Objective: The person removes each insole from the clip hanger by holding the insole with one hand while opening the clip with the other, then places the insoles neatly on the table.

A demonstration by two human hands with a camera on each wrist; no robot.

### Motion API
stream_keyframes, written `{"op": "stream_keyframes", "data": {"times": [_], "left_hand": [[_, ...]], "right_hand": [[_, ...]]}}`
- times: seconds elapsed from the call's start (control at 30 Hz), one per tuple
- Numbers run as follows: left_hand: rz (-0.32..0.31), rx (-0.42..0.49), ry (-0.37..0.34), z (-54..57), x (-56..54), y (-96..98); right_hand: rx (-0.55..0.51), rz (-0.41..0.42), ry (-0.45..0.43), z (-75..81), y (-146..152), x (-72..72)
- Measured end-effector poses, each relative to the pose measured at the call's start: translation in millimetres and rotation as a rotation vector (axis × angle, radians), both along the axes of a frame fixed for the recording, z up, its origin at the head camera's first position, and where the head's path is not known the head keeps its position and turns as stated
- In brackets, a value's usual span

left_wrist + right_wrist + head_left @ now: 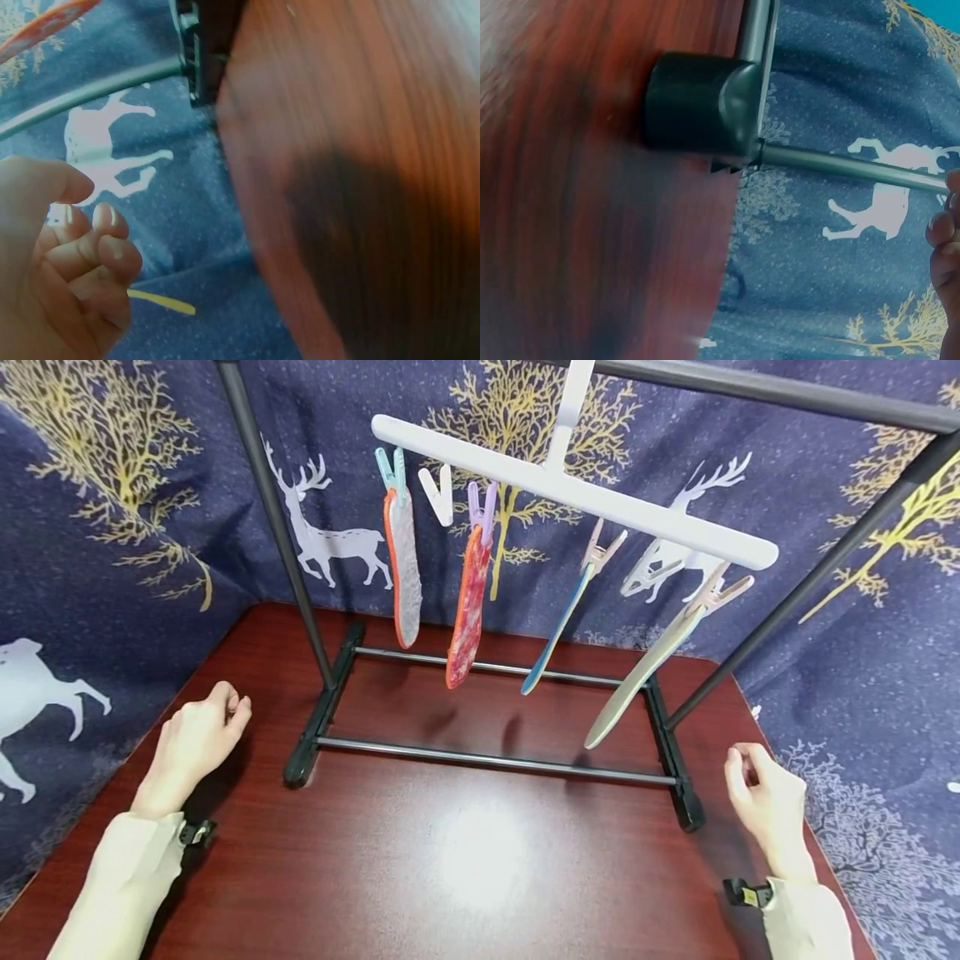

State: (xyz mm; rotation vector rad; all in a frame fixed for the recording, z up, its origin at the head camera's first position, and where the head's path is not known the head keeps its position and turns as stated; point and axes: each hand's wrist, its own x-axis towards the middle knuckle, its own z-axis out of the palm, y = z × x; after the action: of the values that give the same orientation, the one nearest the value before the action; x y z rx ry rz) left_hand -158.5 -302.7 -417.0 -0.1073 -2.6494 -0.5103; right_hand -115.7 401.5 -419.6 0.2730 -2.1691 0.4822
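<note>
My left hand (197, 732) hangs above the table left of the rack, its fingers loosely curled around nothing. On the other side, my right hand (768, 793) is held likewise, empty, beyond the rack's right foot. Between them, insoles hang by clothespins from a white hanger bar (570, 485): a grey one with an orange edge (406, 568), a red mottled one (467, 610), a thin blue-and-yellow one (557, 631) seen edge-on, and a pale cream one (645, 681). A white clothespin (438, 495) and a clear-white clothespin (648, 570) on the bar hold nothing.
A black rack stands on the reddish-brown table (360, 868), with a left foot (318, 714), a right foot (678, 768) and a low front rail (495, 761). Its right post (817, 572) slants up to the top rail (787, 393). A blue patterned cloth (247, 568) hangs behind.
</note>
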Motion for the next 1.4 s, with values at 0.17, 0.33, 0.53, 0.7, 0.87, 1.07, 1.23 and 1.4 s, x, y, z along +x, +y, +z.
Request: {"op": "stream_keyframes", "data": {"times": [0.17,0.33,0.53,0.7,0.87,1.07,1.23,1.4], "left_hand": [[0.027,0.062,-0.054,5.7,3.5,8.0],[0.043,0.087,-0.099,10.0,5.4,15.2],[0.036,0.090,-0.102,10.4,6.3,20.0],[0.009,0.100,-0.079,9.0,6.9,24.6],[-0.018,0.109,-0.073,9.5,8.1,29.8],[-0.045,0.112,-0.050,14.3,8.3,37.8],[-0.064,0.110,-0.047,15.7,9.8,44.0],[-0.073,0.098,-0.043,14.4,9.9,49.2]], "right_hand": [[-0.037,0.042,0.026,-0.1,-5.2,-2.2],[-0.048,0.073,0.032,5.0,-11.2,-2.7],[-0.049,0.090,0.045,12.8,-17.4,-5.0],[-0.060,0.094,0.057,14.0,-20.6,-5.5],[-0.064,0.112,0.072,17.2,-24.1,-7.3],[-0.093,0.123,0.086,25.8,-28.8,-9.8],[-0.114,0.124,0.100,28.8,-31.5,-10.2],[-0.116,0.141,0.125,29.6,-34.3,-13.3]]}}
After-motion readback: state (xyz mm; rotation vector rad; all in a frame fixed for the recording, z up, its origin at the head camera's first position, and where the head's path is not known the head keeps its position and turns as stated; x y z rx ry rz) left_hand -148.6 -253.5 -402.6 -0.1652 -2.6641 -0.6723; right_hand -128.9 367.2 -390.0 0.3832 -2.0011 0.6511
